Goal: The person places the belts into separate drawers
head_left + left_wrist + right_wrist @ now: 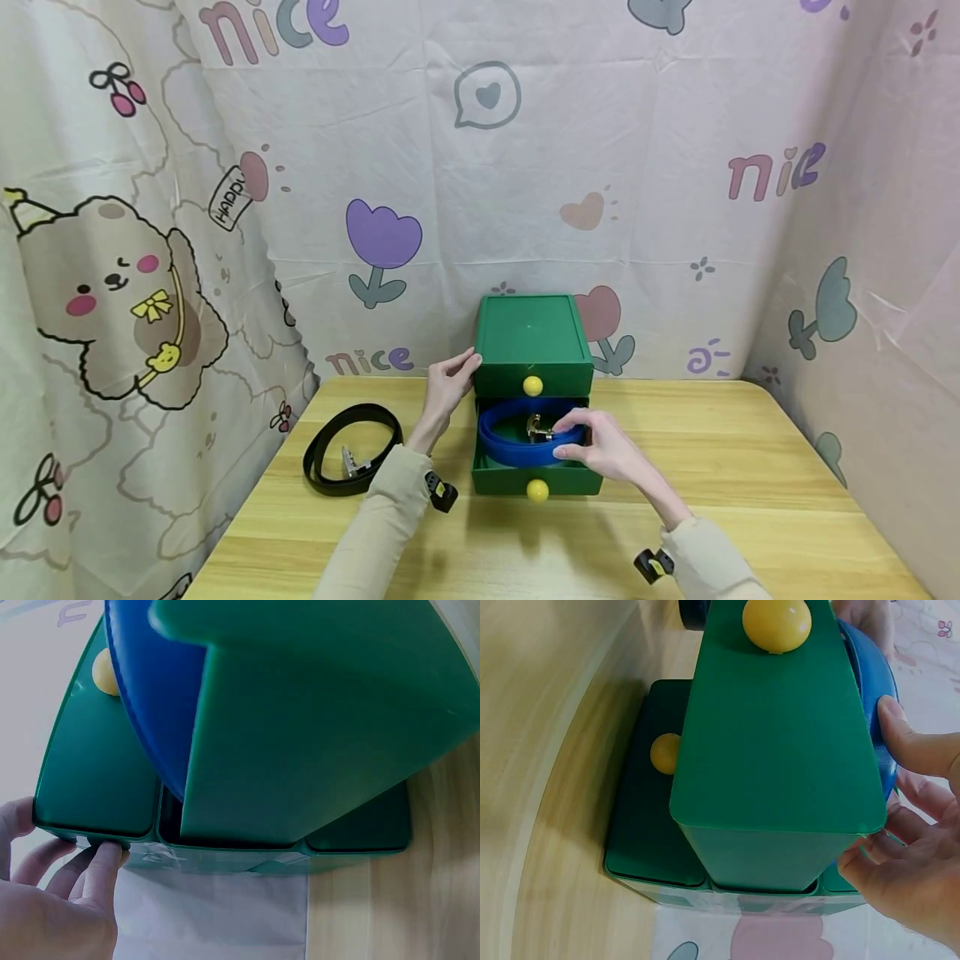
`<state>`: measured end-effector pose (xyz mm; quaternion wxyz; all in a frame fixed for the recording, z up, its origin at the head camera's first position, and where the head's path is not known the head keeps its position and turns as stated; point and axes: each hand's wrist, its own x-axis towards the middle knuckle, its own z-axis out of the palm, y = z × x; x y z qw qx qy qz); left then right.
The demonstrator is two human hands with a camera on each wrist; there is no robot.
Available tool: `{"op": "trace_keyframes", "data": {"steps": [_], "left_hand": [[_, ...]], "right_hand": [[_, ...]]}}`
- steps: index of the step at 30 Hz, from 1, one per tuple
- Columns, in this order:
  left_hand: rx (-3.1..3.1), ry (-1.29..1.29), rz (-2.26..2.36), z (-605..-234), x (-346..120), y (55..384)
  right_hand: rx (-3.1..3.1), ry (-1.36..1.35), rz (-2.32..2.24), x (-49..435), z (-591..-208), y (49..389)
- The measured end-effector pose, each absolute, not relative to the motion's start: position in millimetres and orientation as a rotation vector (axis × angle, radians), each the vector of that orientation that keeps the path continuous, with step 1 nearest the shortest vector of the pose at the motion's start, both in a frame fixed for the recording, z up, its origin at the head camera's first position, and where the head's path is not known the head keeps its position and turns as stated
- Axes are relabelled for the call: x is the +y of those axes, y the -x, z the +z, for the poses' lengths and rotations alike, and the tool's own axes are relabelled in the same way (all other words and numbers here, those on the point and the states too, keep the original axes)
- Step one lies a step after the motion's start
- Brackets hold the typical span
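A small green drawer cabinet (pixel 534 329) with yellow knobs stands at the back of the table. Its middle drawer (pixel 498 480) is pulled out toward me. Inside that drawer lies a coiled blue belt (pixel 517 454) with a gold-coloured buckle (pixel 534 428). My right hand (pixel 606 446) pinches the belt's right side, thumb in front and fingers inside the coil; the thumb also shows against the blue band in the right wrist view. With its fingers, my left hand (pixel 447 387) touches the cabinet's upper left side near the front corner.
On the table to the left lies a coiled black belt (pixel 315 458) with a silver buckle (pixel 351 463). The wooden table (pixel 712 467) extends to both sides of the cabinet. A printed cloth (pixel 487 192) hangs behind and along the sides.
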<state>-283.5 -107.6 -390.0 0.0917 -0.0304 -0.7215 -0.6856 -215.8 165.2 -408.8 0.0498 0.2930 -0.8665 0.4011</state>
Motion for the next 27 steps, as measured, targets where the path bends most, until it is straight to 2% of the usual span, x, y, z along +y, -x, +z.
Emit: {"op": "trace_keyframes", "data": {"steps": [27], "left_hand": [[-2.148,0.094,-2.033,-391,-108,284]], "right_hand": [[-2.630,-1.069,0.896,158,-424,241]]}}
